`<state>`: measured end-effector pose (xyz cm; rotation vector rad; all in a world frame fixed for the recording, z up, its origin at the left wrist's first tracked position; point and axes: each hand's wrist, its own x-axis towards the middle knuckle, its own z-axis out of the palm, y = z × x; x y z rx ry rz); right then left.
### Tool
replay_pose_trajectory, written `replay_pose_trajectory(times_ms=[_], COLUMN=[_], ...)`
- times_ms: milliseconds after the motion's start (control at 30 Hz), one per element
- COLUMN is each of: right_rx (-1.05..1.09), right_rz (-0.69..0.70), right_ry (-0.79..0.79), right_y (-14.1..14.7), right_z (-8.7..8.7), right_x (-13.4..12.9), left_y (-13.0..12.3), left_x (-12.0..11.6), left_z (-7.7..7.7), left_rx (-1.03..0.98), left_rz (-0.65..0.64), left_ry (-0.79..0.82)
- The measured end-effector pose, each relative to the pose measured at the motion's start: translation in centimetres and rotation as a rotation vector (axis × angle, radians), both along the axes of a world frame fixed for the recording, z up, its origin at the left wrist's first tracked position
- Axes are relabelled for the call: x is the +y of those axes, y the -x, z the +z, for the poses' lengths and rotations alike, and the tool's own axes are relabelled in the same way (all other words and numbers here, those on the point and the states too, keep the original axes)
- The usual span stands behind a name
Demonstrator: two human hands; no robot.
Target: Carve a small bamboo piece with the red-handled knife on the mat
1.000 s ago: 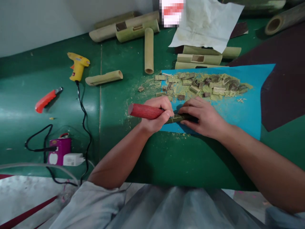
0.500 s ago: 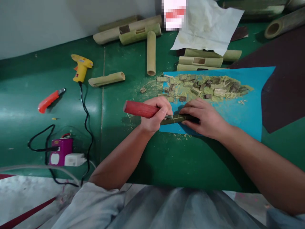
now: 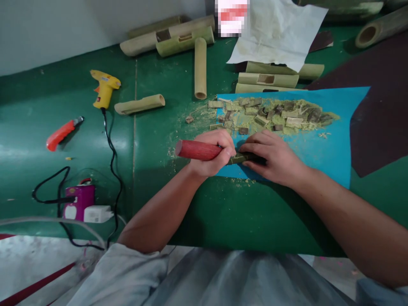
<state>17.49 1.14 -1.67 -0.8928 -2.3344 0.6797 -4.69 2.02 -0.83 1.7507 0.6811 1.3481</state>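
Note:
My left hand (image 3: 213,152) is closed around a carving knife with a thick red wooden handle (image 3: 199,150); its blade is hidden by my fingers. The handle points left, and the fist rests close to a dark green bamboo strip (image 3: 238,159) marked with thin light lines. My right hand (image 3: 270,155) lies over the strip's right part, fingers and thumb gripping it down on the blue sheet (image 3: 328,157). My left fist covers the strip's left end. Beyond both hands, bamboo chips (image 3: 261,120) and pale green shavings (image 3: 301,111) are heaped on the sheet.
A yellow glue gun (image 3: 106,90), an orange utility knife (image 3: 63,134) and a purple power adapter (image 3: 79,202) with cords lie at left. Bamboo tubes (image 3: 200,70), some with cut windows, lie at the back near crumpled white paper (image 3: 277,34). The table (image 3: 223,221) is green.
My left hand has slid right along the bamboo strip with the knife, nearer my right hand, and the blade is now hidden. My right hand has stayed put.

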Motion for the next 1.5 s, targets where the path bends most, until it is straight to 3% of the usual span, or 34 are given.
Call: replay_pose_trajectory(times_ms=[333,567,1000,1500], right_rx=[-0.011,-0.014,-0.008,0.035], right_rz=[-0.016,0.000,0.000,0.007], right_ry=[0.023,-0.001,-0.017,-0.035], right_y=[0.1,0.0,0.1,0.1], right_z=[-0.1,0.0,0.1,-0.2], right_x=[0.1,0.1,0.1,0.1], left_y=[0.1,0.3,0.0,0.2], left_x=[-0.2,0.0,-0.1,0.3], left_z=[-0.5,0.6,-0.3,0.3], left_rx=[-0.064,0.102,-0.048,0.117], left_rz=[0.102,-0.004,0.047,-0.070], left_ry=[-0.015,-0.030,-0.006,-0.045])
